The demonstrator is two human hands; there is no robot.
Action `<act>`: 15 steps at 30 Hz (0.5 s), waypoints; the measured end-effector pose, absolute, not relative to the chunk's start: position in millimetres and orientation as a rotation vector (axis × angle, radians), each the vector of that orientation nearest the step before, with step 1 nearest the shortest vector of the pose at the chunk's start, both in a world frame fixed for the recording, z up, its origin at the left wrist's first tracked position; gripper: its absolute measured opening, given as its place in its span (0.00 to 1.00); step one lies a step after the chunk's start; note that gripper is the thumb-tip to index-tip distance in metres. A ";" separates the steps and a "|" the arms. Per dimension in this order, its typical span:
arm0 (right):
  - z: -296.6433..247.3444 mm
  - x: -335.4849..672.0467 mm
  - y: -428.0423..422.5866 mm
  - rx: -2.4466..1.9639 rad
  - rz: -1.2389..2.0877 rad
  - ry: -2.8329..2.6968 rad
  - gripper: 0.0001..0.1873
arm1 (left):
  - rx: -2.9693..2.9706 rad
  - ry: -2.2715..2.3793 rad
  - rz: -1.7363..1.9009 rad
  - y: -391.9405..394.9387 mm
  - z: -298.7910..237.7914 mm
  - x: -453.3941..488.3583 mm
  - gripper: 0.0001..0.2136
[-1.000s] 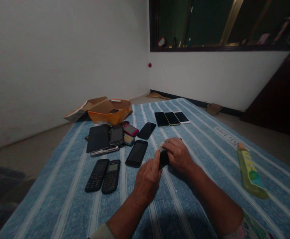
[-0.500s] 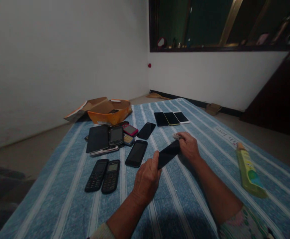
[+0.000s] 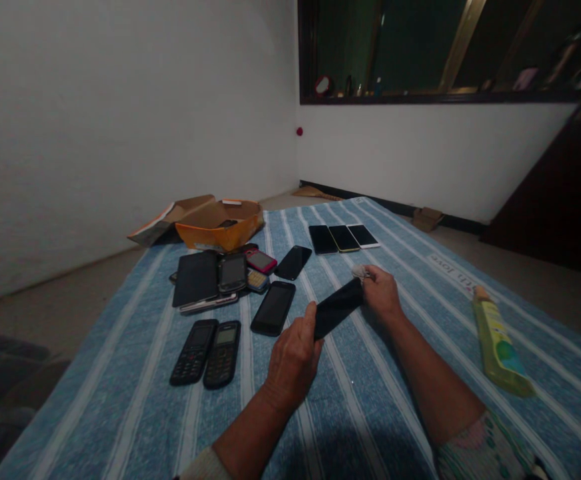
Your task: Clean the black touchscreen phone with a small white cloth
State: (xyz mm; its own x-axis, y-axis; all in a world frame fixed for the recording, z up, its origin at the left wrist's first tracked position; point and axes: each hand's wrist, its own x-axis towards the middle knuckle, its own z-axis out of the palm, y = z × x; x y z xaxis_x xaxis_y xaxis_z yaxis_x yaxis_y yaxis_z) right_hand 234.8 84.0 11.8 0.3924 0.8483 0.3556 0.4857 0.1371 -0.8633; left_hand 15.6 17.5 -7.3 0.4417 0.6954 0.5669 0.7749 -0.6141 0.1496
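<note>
My left hand [image 3: 294,360] grips the near left end of a black smartphone [image 3: 339,308], its thumb along the edge. The phone is tilted above the striped cloth, dark screen facing up. At the phone's far right end is my right hand [image 3: 381,293], fingers closed around a small whitish wad [image 3: 359,271] that looks like cloth or tissue. Whether those fingers also grip the phone I cannot tell. Left of my hands lies another black smartphone [image 3: 273,308], with one more dark phone [image 3: 293,263] behind it. Two black keypad phones [image 3: 222,355] lie side by side nearer me.
A blue striped cloth [image 3: 135,400] covers the table. Several phones and a dark tablet-like slab [image 3: 195,279] are piled at left, before an open orange box [image 3: 219,237]. Three smartphones [image 3: 344,239] lie in a row at the back. A yellow-green bottle [image 3: 503,347] lies at right.
My right hand has shifted slightly right, and the whitish wad now shows just beyond the phone's far corner. My left hand and the held phone have barely moved.
</note>
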 end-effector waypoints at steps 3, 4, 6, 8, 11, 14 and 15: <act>6.7 238.4 83.8 -1.606 0.368 -1.304 0.18 | -2.559 -1.328 -0.906 18.1 -8.1 14.9 0.34; 5.0 239.4 84.0 -1.623 0.383 -1.302 0.17 | -2.562 -1.333 -0.905 18.4 -8.8 14.7 0.35; 2.8 240.6 84.3 -1.602 0.419 -1.265 0.18 | -2.564 -1.337 -0.901 19.0 -10.5 14.5 0.36; 2.7 240.6 84.4 -1.544 0.422 -1.238 0.18 | -2.566 -1.332 -0.895 19.3 -11.9 14.4 0.37; 5.0 240.1 83.0 -1.536 0.395 -1.279 0.17 | -2.565 -1.327 -0.893 19.2 -12.4 14.5 0.37; 7.2 241.1 80.9 -1.619 0.404 -1.353 0.15 | -2.554 -1.347 -0.895 18.8 -11.4 15.1 0.36; 7.8 241.6 80.3 -1.643 0.409 -1.354 0.15 | -2.549 -1.355 -0.896 18.8 -11.0 15.4 0.36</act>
